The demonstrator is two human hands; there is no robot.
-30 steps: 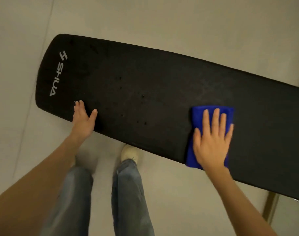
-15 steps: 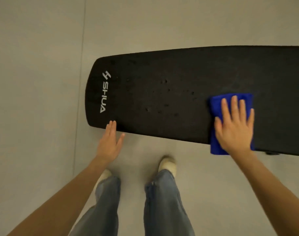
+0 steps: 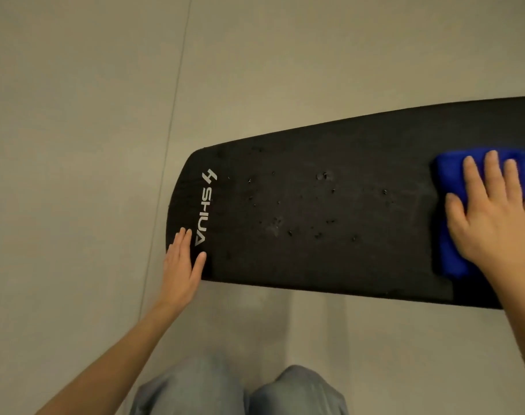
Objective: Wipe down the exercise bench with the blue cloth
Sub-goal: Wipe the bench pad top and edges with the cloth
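The black padded exercise bench [image 3: 330, 229] runs from centre to the right edge, its rounded end with white SHUA lettering at the left. Small droplets dot its middle. A folded blue cloth [image 3: 448, 175] lies on the pad at the far right. My right hand [image 3: 494, 217] presses flat on the cloth with straight fingers. My left hand [image 3: 182, 265] rests flat on the bench's near left corner, beside the lettering.
Grey floor [image 3: 90, 145] surrounds the bench, with a thin seam line running down the left side. My legs in light blue jeans [image 3: 240, 390] stand just in front of the bench's near edge.
The view has swung left, so the bench and both hands sit further right. My left hand has slid along the near edge onto the bench's rounded end corner. The cloth stays under my right hand.
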